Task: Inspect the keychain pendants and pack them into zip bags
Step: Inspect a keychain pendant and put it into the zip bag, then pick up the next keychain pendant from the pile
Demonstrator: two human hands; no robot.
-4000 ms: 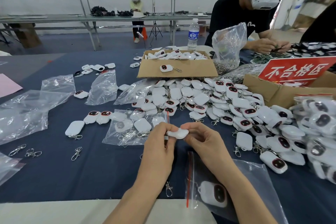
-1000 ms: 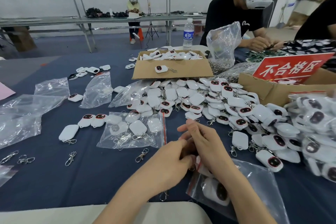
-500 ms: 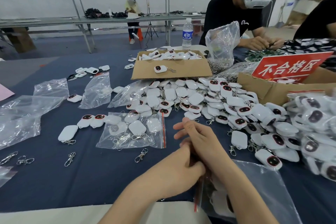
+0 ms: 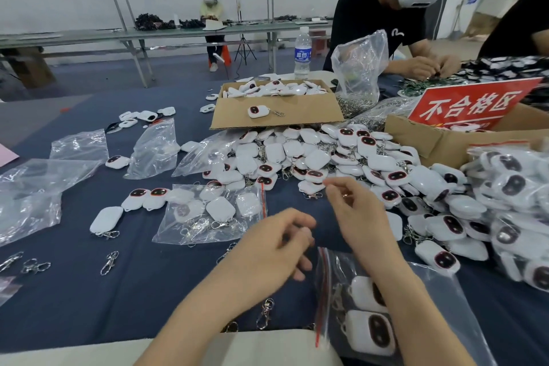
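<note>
Head view, nearest: zip bag flat on the tabletop, partly under the right forearm. Two pendants inside. Can't tell if the red zip strip is sealed.
Left grip: blurred, fingers loosely curled, nothing in it, just left of the bag mouth.
Right grip: fingers relaxed, empty as far as visible, stretched toward the loose pile, fingertips near its front edge.
Mid left: second bag holding several pendants. A few loose pendants and bare clasps beside it. Empty bags further left.
Mid right: heap of filled bags.
Far: cardboard box with more pendants. Red-sign box to its right.
Progress: my read is mid-run. A batch is bagged, the near bag looks part-filled, and a large pile is unpacked.
Next: likely pick one from the pile, inspect it, add it to the near bag.
</note>
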